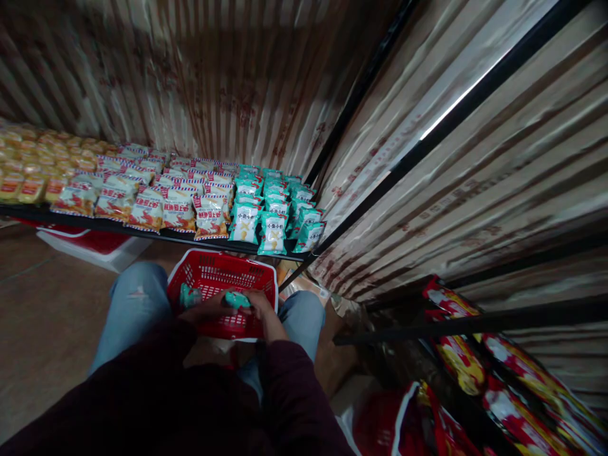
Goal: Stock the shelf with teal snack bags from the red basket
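Between my knees stands a red plastic basket point(186, 269) with slotted walls and a pale rim. Over it, my left hand point(209, 309) and my right hand point(261, 306) close from either side on a small teal snack bag point(236, 299). The fingers are dim and partly hidden, so the exact grip is hard to make out. Another teal snack bag point(189, 296) lies inside the basket at its left side, close to my left hand. Rows of matching teal and white bags point(273, 233) stand on the shelf just beyond the basket.
The black shelf point(175, 237) also carries white-and-orange snack bags point(211, 216) and yellow packs point(28, 183). A slanting black post point(361, 212) rises at the right. Red-and-yellow packages point(458, 361) fill a lower-right rack. A white-and-red container point(104, 250) sits under the shelf.
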Available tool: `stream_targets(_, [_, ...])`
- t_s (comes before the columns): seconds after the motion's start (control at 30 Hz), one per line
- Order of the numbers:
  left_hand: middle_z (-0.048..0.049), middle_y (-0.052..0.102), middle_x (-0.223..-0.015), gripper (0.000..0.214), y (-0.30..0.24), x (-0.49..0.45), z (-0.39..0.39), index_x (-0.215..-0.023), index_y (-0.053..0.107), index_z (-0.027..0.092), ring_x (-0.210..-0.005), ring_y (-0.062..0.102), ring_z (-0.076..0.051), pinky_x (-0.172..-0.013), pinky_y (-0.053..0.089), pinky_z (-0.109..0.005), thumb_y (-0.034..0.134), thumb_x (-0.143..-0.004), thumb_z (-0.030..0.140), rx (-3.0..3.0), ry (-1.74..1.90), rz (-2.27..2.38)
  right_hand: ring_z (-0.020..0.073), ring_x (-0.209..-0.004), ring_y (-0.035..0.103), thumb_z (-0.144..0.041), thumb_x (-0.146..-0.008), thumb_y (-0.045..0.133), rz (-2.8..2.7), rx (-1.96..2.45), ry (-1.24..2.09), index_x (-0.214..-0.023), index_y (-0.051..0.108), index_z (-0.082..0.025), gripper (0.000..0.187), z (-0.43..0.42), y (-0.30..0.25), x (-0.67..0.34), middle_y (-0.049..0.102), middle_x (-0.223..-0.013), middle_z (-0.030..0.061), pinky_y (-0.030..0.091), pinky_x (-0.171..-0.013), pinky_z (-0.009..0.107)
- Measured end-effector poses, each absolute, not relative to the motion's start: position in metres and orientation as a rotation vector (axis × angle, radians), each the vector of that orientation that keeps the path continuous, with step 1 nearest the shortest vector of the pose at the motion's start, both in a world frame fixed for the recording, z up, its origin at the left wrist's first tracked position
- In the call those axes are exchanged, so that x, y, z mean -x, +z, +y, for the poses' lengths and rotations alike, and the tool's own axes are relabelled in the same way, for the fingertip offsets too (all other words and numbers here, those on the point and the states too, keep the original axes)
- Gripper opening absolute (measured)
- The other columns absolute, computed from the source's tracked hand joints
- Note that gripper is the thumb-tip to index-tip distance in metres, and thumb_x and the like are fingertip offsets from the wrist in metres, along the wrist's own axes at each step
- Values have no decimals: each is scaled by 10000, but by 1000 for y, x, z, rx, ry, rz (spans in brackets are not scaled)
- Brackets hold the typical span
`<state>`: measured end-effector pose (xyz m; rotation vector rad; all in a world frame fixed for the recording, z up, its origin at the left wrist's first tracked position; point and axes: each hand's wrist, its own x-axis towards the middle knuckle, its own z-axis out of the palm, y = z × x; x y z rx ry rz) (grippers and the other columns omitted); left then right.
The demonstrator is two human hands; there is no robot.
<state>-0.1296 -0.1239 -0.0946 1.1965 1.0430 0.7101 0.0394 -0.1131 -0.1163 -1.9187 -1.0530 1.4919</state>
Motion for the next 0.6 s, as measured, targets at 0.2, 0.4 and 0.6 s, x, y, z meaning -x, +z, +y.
stream_targets(0.2, [-69,683,-872,414,-73,134,-127,-866,632,180,-939,596,-286,-865,428,-392,711,-507,369,-1394,754,1373,122,-582,637,-555,-879,386,-869,1620,1569,-991,579,-162,452,-129,-93,-30,660,-757,45,549,-621,289])
stream_targets(0.4, [-65,693,-812,452,-31,142,-126,-836,636,155,-797,625,-247,-759,472,-353,715,-517,465,-1206,951,1245,167,-895,635,-628,-767,525,-1002,1315,1429,-1013,634,-182,521,-152,-66,-26,680,-963,52,510,-827,300])
stream_targets(0.6, [-68,714,-821,530,19,139,-132,-858,668,141,-767,635,-233,-750,483,-339,737,-507,532,-1118,1078,1149,173,-1014,609,-492,-698,670,-1115,1102,1372,-1168,575,-240,541,-158,-41,-21,667,-1071,9,475,-908,306])
